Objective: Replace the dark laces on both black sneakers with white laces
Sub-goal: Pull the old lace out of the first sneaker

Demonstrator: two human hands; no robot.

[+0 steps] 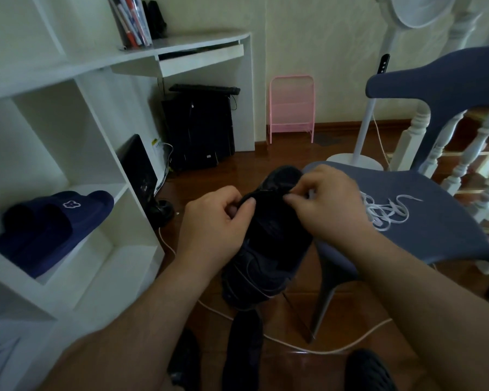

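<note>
Both of my hands are on one black sneaker [268,238], held up in the air between them. Left hand [218,221] has its fingers curled round the shoe's left edge, pinching it. Right hand [325,204] pinches with thumb and finger at the top of the shoe, I think on the dark lace [268,191], but it is too dark to be sure. The shoe's long way runs from near me to far from me. White laces [384,213] lie in a pile on the blue chair [435,238], just to the right of my right hand. That hand is nearer them, so it should fetch them.
</note>
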